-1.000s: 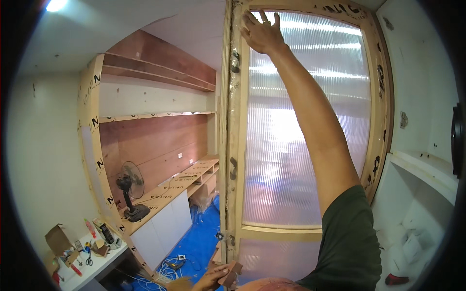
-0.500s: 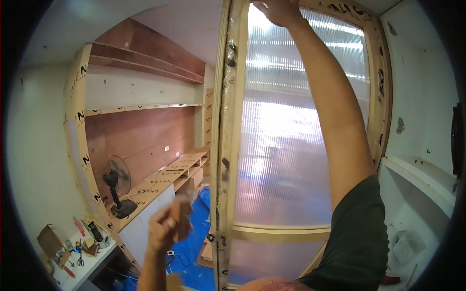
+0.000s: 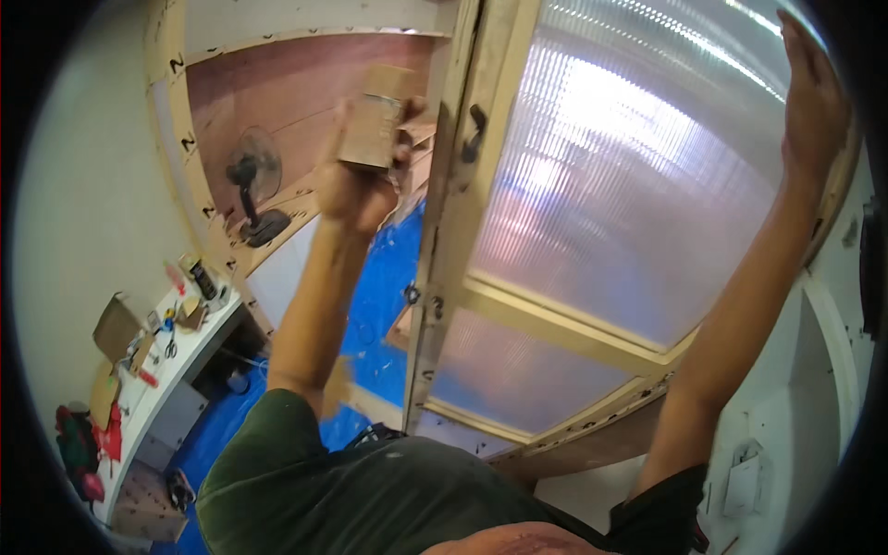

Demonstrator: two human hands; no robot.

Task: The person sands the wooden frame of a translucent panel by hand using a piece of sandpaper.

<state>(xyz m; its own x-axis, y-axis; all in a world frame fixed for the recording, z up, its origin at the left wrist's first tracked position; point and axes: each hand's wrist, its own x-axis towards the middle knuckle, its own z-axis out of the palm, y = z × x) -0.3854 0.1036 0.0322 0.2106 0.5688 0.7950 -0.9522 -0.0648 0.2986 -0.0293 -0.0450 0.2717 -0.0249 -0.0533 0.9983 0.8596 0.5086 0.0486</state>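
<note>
Left hand (image 3: pixel 356 190) gripping small tan wooden block (image 3: pixel 377 116), raised beside hinge edge of pale wood-framed door with ribbed translucent panel (image 3: pixel 601 203). Right hand (image 3: pixel 814 97) open flat, pressed on panel near frame's top corner. Risk imo: door swings, block slips off edge. Half second ago block sat way lower, near bottom edge.

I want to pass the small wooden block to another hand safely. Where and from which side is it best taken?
Take the wooden block by its upper end, coming from above. The left hand wraps its lower part, so only the top stands free. Its flat opposite faces there probably suit a pinch. The right hand lies on the door frame.
</note>
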